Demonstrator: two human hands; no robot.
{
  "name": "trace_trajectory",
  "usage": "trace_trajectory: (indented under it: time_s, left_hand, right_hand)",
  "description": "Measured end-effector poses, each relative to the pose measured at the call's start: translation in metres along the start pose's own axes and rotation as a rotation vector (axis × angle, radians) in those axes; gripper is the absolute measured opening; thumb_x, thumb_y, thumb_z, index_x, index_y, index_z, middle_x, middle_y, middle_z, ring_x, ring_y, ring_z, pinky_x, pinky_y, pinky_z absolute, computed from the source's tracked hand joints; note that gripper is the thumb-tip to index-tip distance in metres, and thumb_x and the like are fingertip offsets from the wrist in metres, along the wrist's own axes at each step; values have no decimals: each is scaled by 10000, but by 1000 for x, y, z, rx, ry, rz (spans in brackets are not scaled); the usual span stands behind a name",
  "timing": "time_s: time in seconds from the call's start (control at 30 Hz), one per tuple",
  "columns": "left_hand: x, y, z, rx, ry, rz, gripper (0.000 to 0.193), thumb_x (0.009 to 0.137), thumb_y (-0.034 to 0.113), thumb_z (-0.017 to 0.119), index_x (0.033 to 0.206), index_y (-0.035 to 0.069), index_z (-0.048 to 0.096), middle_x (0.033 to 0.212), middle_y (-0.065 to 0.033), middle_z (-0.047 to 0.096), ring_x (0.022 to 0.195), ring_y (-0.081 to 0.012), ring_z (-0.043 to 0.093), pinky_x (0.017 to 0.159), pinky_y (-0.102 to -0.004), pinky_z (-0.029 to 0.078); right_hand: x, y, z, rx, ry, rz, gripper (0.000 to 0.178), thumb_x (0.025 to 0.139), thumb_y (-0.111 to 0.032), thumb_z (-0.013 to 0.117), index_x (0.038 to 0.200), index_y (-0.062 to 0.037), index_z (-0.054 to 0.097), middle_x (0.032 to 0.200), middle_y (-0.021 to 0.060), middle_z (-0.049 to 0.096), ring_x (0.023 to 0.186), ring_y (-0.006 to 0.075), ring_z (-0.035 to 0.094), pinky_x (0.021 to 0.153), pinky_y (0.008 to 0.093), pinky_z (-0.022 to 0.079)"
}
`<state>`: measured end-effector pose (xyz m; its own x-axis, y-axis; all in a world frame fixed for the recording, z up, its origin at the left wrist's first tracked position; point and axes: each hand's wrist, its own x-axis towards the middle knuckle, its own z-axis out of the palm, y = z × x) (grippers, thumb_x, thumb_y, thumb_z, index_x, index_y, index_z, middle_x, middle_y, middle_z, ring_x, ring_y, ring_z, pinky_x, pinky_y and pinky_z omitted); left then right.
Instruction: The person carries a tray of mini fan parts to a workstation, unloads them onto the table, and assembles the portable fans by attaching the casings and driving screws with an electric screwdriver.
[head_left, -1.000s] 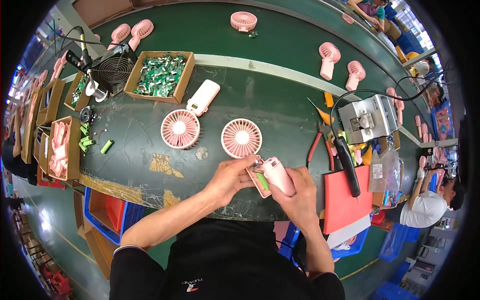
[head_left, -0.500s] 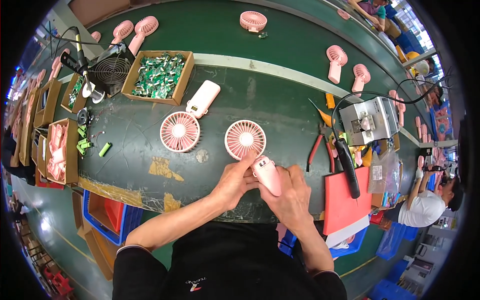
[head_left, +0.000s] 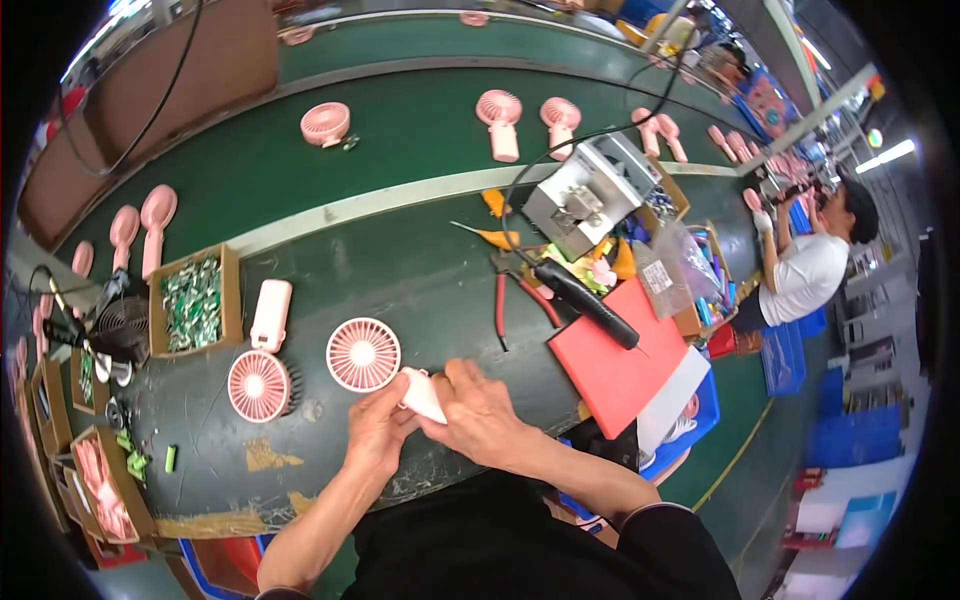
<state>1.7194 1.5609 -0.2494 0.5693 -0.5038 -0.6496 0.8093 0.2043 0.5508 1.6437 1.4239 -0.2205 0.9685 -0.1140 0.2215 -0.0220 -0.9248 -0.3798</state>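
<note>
Between my two hands, a pink handheld fan's handle point(head_left: 425, 396) is held at a tilt over the near part of the bench. My left hand point(head_left: 374, 428) pinches its left end, close to a round pink fan head point(head_left: 363, 355). My right hand point(head_left: 473, 413) wraps round its other side, with the fingers curled and partly hidden. Whether the handle is joined to that fan head I cannot tell. Farther left lies another fan with its round head point(head_left: 259, 386) and its handle point(head_left: 271, 315).
An open box of green circuit boards point(head_left: 193, 305) stands at the left, above a box of pink parts point(head_left: 104, 485). Right of my hands are red-handled pliers point(head_left: 502, 310), a black screwdriver-like tool point(head_left: 588, 304), a red sheet point(head_left: 625, 355) and a silver machine point(head_left: 585, 205). Pink fans line the green belt point(head_left: 400, 120).
The view has swung to the right, so the bench things appear farther left. Both hands still hold the handle, which has turned and shows less of its face.
</note>
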Motion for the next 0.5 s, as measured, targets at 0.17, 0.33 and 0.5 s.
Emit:
trace_trajectory:
  time_s: [0.17,0.33,0.5]
  left_hand:
    - [3,2,1,19,36,-8,343,889,197,662,1134,-37,608,1132,-142,646,1020,-240,640,893,-403,526]
    - [8,6,14,14,-31,-30,342,885,181,668,1128,-53,610,1106,-146,660,986,-236,656,870,-402,542]
    - [5,4,4,-20,-20,11,301,900,199,659,1094,-30,628,1089,-150,657,988,-240,656,858,-409,552]
  right_hand:
    - [2,3,2,49,-28,-13,309,687,-213,748,879,-8,619,854,123,518,799,299,595,570,405,524]
    - [3,10,-10,31,-22,16,293,679,-194,775,846,-11,619,853,127,530,749,303,617,552,412,520]
    - [8,7,-9,76,-111,-2,324,695,-191,782,861,22,603,873,144,523,759,331,616,569,422,521]
